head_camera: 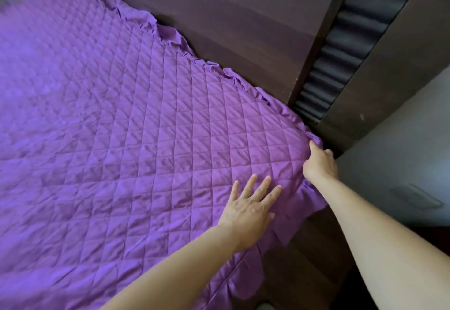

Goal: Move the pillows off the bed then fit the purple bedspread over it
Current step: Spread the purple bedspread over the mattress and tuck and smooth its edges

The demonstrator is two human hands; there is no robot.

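The purple quilted bedspread (121, 119) with a ruffled edge lies spread over the bed and fills most of the view. My left hand (250, 202) rests flat on it near the corner, fingers straight and spread. My right hand (320, 163) grips the bedspread's corner edge where it meets the headboard, thumb on top and fingers curled under the fabric. No pillows are in view.
A dark wooden headboard (231, 17) runs along the bedspread's far edge. Beside it stands a black ribbed padded panel (341, 49). A dark wooden bed frame edge (309, 261) shows below the ruffle. A grey surface (401, 151) lies at the right.
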